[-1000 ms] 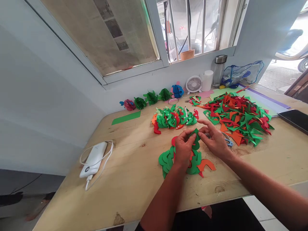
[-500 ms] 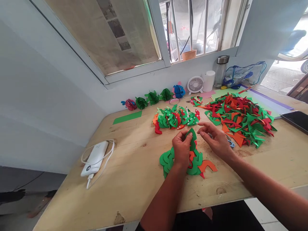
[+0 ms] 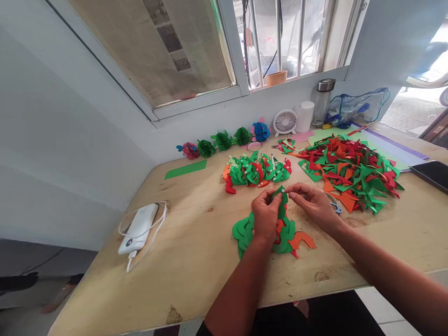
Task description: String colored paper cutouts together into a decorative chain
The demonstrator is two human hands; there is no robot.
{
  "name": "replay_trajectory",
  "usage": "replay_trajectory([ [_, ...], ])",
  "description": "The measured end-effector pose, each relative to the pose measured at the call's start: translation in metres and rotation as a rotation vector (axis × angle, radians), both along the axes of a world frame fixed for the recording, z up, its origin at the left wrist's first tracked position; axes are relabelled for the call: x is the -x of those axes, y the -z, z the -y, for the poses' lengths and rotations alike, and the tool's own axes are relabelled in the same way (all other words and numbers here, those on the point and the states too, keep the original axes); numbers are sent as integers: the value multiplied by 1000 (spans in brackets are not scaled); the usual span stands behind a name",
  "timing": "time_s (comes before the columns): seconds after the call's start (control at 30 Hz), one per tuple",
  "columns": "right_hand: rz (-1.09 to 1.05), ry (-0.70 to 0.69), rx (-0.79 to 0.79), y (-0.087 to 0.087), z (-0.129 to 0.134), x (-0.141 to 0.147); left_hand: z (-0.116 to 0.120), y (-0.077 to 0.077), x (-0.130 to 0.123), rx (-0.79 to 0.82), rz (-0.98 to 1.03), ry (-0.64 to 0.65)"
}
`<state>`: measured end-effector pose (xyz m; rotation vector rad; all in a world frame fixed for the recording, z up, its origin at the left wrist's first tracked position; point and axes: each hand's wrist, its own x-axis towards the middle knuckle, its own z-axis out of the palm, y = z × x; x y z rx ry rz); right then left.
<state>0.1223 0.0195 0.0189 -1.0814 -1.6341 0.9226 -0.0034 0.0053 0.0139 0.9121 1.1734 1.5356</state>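
My left hand (image 3: pixel 266 210) pinches a green paper cut-out (image 3: pixel 282 211) upright between thumb and fingers. At its top edge sits a small white piece (image 3: pixel 283 190), and the fingertips of my right hand (image 3: pixel 312 204) close on it there. Beneath my left hand lies a pile of green cut-outs (image 3: pixel 245 231) with some red and orange ones, partly hidden by the hand and forearm. An orange curved cut-out (image 3: pixel 304 239) rests at its right side. Farther back is a heap of green and red cut-outs (image 3: pixel 250 170), several with small white patches.
A large heap of paper scraps (image 3: pixel 350 168) lies right, beside a phone (image 3: pixel 432 173). A roll with a blue part (image 3: pixel 336 207) is half hidden by my right hand. Paper figures (image 3: pixel 222 140), a fan (image 3: pixel 284 122) and a bottle (image 3: pixel 322 105) line the wall. A power bank (image 3: pixel 140 228) lies left.
My right hand has moved left to the top edge of the green cut-out, closing the gap. A small white piece now shows there. My left hand keeps its hold.
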Motion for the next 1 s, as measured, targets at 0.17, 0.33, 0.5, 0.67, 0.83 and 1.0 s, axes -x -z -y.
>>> replay_trajectory([
  [0.17, -14, -9, 21, 4, -2, -1, 1, -1, -1, 1, 13, 7],
  [0.33, -25, -9, 35, 4, -2, -1, 1, 0, -1, 22, 3, 11],
  [0.5, -47, -8, 50, 2, -1, 0, 0, -1, -2, 37, 40, 19],
  [0.67, -86, 0, 81, 1, -2, 1, 1, -2, -3, 59, 108, 10],
  [0.83, -104, -8, 90, 3, -2, 0, 2, -5, -4, 78, 166, 6],
  [1.0, -117, -14, 106, 5, -2, 0, 1, -6, -4, 134, 223, 3],
])
